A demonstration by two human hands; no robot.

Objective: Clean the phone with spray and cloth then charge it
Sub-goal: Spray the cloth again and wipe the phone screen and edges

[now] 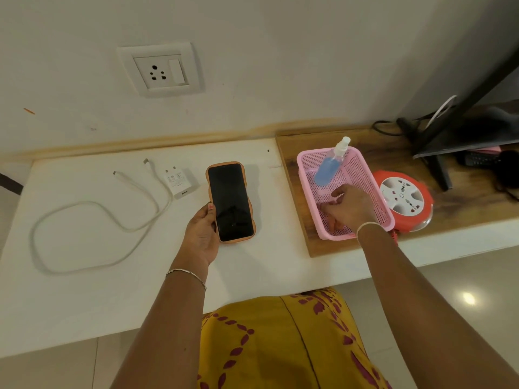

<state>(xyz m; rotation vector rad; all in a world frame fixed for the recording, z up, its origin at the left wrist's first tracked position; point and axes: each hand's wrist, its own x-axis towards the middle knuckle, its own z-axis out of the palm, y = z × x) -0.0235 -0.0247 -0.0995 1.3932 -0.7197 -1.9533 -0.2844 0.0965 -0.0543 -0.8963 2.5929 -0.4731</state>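
Two hands: left hand (pixel 200 234) grips the phone (pixel 231 202) by its left edge, thumb on the case rim and the other fingers hidden behind it. Right hand (pixel 351 206) reaches down into the pink basket (pixel 365 175) with its fingers curled. I cannot tell whether it pinches anything.
Phone position: on or just above the white counter (pixel 98 290), between the charger plug (pixel 178 181) and the basket. I cannot tell whether it is lifted.
Reason for grip: my reading is that the left hand steadies the phone screen-up, ready for cleaning, while the right fetches supplies.
Basket contents: the spray bottle (pixel 330 167) leans against the far rim with its nozzle poking above it. Something pinkish lies under the right fingers. It may be the cloth, but that is not clear.
Charging kit: plug and white cable (pixel 75 204) lie loose and unconnected to the left of the phone. The wall socket (pixel 160 70) above them has nothing plugged in. I judge they are parked there for the last step.
Phone appearance: dark, blank screen in an orange wavy-edged case. No smears or droplets that I can resolve.
Spray bottle appearance: clear body, blue liquid, white pump head.
Stage estimate: early, with cleaning not yet begun.
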